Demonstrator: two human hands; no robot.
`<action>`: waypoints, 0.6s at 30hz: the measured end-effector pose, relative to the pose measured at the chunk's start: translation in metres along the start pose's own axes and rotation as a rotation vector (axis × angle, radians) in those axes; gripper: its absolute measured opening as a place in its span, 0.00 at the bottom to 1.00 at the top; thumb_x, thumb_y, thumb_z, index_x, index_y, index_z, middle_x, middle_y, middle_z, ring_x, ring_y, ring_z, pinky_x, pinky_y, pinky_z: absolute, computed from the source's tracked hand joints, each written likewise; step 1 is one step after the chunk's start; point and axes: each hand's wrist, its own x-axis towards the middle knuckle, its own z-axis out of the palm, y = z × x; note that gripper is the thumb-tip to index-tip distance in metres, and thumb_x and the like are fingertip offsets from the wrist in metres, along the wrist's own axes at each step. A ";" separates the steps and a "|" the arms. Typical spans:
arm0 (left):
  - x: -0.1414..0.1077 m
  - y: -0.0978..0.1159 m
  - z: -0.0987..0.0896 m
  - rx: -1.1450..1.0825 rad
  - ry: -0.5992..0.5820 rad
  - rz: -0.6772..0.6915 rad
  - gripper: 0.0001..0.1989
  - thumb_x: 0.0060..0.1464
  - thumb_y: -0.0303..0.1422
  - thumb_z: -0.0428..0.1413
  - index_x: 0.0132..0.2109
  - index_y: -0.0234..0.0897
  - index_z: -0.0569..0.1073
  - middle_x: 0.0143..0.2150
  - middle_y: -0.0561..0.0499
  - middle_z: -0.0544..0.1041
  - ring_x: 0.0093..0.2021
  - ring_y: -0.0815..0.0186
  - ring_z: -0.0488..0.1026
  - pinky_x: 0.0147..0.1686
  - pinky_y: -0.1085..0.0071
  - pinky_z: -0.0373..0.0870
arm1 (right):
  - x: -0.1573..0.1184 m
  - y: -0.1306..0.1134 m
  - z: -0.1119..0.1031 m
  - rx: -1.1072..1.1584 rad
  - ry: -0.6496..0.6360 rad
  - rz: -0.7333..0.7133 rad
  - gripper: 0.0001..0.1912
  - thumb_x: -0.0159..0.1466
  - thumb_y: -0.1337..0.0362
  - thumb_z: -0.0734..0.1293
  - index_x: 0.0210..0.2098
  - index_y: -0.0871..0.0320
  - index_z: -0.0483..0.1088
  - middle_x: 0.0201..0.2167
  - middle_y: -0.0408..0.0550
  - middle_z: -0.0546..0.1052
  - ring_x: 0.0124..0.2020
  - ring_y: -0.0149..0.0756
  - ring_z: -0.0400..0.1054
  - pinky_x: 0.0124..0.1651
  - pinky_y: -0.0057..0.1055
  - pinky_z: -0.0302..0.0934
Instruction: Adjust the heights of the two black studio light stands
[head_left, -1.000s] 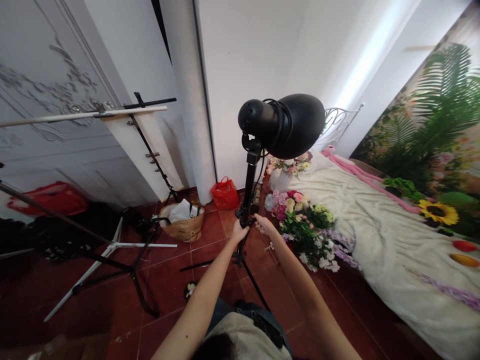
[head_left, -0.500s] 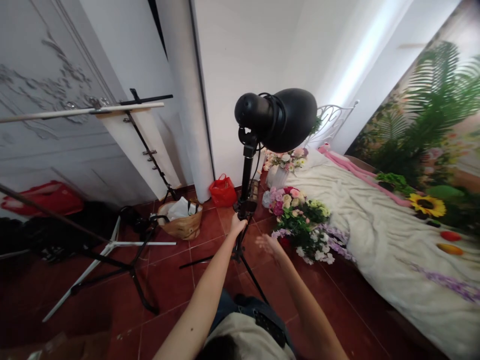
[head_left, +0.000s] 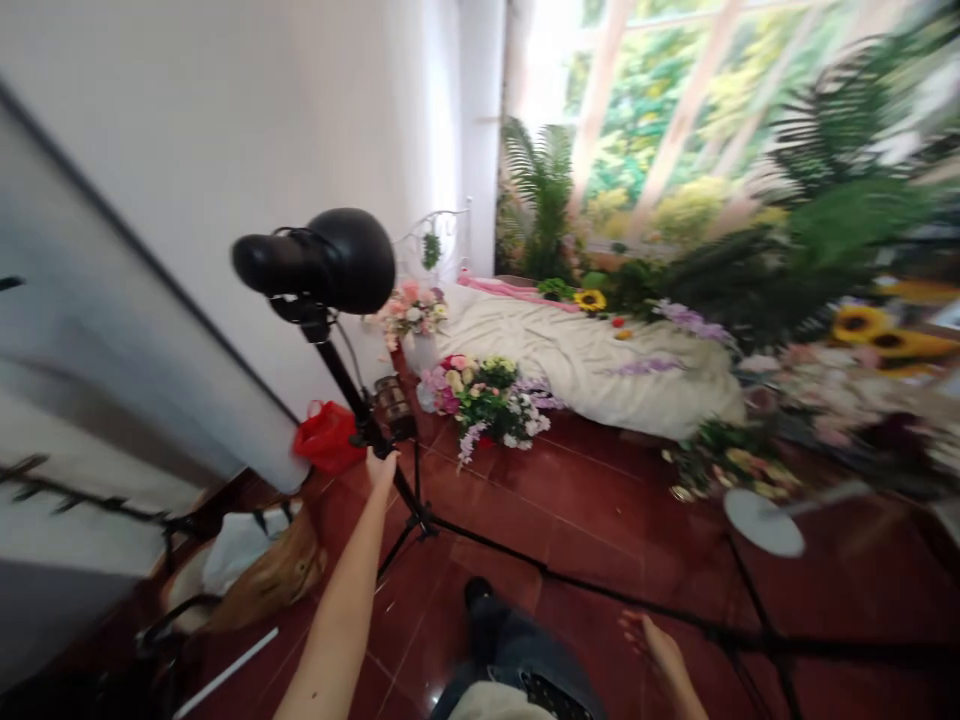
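My left hand is wrapped around the black pole of a light stand, just below a clamp knob. On top of the pole sits a black studio lamp, its rounded shade facing right and a cable hanging down beside the pole. The stand leans to the left, with its legs low over the red floor. My right hand hangs at the lower right, fingers stretched out and nothing in it, nearest to a long black bar along the floor.
Artificial flowers stand beside a cream-covered bed. A red bag and a wicker basket are on the left. At right, a round white base and black stand legs stand near more flowers.
The view has swung right, bringing the window backdrop and more flowers in. My left hand still grips the pole, now tilted left. My right hand has moved away from the stand toward the lower right.
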 end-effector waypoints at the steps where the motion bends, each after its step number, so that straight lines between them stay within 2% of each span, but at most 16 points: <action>1: -0.001 0.002 0.000 0.049 0.005 -0.008 0.18 0.38 0.28 0.58 0.41 0.35 0.68 0.40 0.46 0.75 0.42 0.59 0.73 0.45 0.63 0.69 | -0.012 0.006 -0.006 0.095 0.026 0.008 0.15 0.39 0.48 0.60 0.20 0.49 0.68 0.25 0.56 0.78 0.30 0.51 0.75 0.24 0.40 0.68; 4: -0.005 -0.001 0.000 0.229 0.011 -0.051 0.24 0.40 0.33 0.59 0.46 0.35 0.65 0.45 0.42 0.74 0.47 0.52 0.72 0.48 0.57 0.68 | -0.047 0.025 -0.017 0.323 0.075 0.019 0.15 0.43 0.50 0.62 0.24 0.52 0.72 0.29 0.55 0.79 0.30 0.46 0.75 0.25 0.36 0.68; 6: -0.013 -0.010 -0.001 0.326 0.014 -0.073 0.25 0.40 0.35 0.59 0.48 0.35 0.64 0.46 0.40 0.74 0.49 0.49 0.71 0.48 0.54 0.67 | -0.070 0.039 -0.024 0.410 0.093 0.018 0.15 0.46 0.52 0.63 0.27 0.54 0.73 0.31 0.55 0.79 0.29 0.43 0.75 0.24 0.33 0.67; 9: -0.046 -0.032 -0.002 0.368 0.005 -0.039 0.14 0.43 0.33 0.56 0.40 0.37 0.67 0.45 0.42 0.75 0.50 0.51 0.71 0.48 0.55 0.68 | -0.098 0.060 -0.042 0.513 0.128 0.042 0.13 0.50 0.55 0.63 0.27 0.56 0.74 0.30 0.54 0.79 0.25 0.37 0.74 0.21 0.27 0.63; 11: -0.088 -0.052 0.000 0.368 -0.099 -0.094 0.07 0.40 0.32 0.55 0.31 0.39 0.66 0.35 0.47 0.77 0.47 0.51 0.74 0.44 0.55 0.71 | -0.112 0.070 -0.061 0.598 0.147 0.063 0.12 0.52 0.57 0.63 0.28 0.58 0.74 0.28 0.53 0.79 0.22 0.33 0.72 0.20 0.23 0.60; 14: -0.182 -0.082 0.013 0.330 -0.380 -0.253 0.05 0.35 0.32 0.56 0.23 0.39 0.66 0.19 0.54 0.73 0.32 0.51 0.78 0.31 0.56 0.74 | -0.123 0.076 -0.096 0.741 0.185 0.104 0.11 0.55 0.60 0.64 0.31 0.60 0.73 0.27 0.51 0.79 0.21 0.28 0.71 0.20 0.20 0.58; 16: -0.254 -0.098 0.030 0.333 -0.600 -0.269 0.07 0.31 0.33 0.59 0.20 0.39 0.67 0.17 0.53 0.73 0.29 0.51 0.78 0.28 0.59 0.75 | -0.125 0.075 -0.121 0.832 0.199 0.131 0.11 0.57 0.60 0.63 0.33 0.61 0.73 0.27 0.49 0.79 0.21 0.26 0.70 0.21 0.19 0.58; 18: -0.323 -0.107 0.055 0.358 -0.749 -0.234 0.10 0.27 0.35 0.61 0.17 0.39 0.67 0.18 0.53 0.74 0.30 0.51 0.78 0.26 0.62 0.74 | -0.122 0.072 -0.147 0.919 0.184 0.129 0.11 0.58 0.61 0.63 0.34 0.61 0.73 0.28 0.48 0.79 0.22 0.26 0.71 0.22 0.19 0.59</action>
